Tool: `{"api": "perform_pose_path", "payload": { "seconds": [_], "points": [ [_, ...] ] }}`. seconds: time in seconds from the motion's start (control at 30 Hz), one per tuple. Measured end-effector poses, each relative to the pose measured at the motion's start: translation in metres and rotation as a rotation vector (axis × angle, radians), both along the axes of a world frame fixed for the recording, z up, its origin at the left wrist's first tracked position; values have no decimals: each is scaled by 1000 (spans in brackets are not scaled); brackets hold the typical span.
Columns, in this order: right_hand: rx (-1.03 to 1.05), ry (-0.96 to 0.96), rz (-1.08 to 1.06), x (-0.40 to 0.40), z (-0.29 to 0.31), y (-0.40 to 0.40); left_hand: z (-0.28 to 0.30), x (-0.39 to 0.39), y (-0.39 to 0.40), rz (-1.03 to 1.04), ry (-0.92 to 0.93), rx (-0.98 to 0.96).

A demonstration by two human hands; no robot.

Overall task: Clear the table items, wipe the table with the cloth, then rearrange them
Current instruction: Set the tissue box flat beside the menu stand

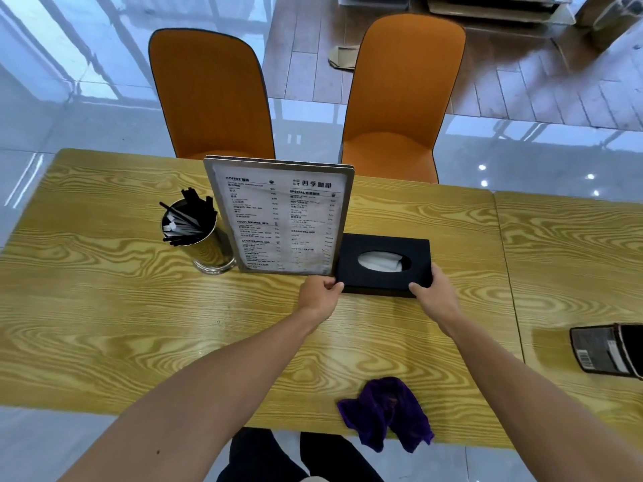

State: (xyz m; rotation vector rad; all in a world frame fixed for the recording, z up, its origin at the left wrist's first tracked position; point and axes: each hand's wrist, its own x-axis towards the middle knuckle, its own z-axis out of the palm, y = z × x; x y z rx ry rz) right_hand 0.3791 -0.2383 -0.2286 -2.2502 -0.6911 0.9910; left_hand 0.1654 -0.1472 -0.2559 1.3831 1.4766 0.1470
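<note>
A black tissue box (379,245) with white tissue showing in its oval opening lies on the wooden table (104,307), just right of an upright menu stand (278,217). My left hand (318,295) grips the box's near left corner. My right hand (435,293) grips its near right corner. A steel cup (208,245) filled with black straws stands left of the menu. A crumpled purple cloth (386,412) lies at the table's near edge, partly hanging over it.
Two orange chairs (212,95) (400,99) stand at the far side of the table. A second table (574,255) adjoins on the right, carrying a dark container (605,349) lying on its side. Glossy floor surrounds the tables.
</note>
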Motion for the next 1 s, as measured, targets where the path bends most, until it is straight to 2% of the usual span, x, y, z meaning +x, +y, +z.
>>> {"api": "perform_pose_path", "payload": {
  "seconds": [0.43, 0.73, 0.83, 0.93, 1.0],
  "points": [
    [6, 11, 11, -6, -1, -9, 2, -8, -5, -16, 4, 28],
    [-16, 18, -37, -8, -10, -8, 10, -13, 2, -173, 28, 37],
    [-60, -161, 31, -19, -12, -7, 17, -20, 7, -250, 43, 55],
    [-73, -440, 254, -40, -6, -4, 23, -32, 11, -297, 87, 97],
    [-47, -445, 363, -60, 2, 4, 27, -43, 14, -345, 126, 138]
  ]
}}
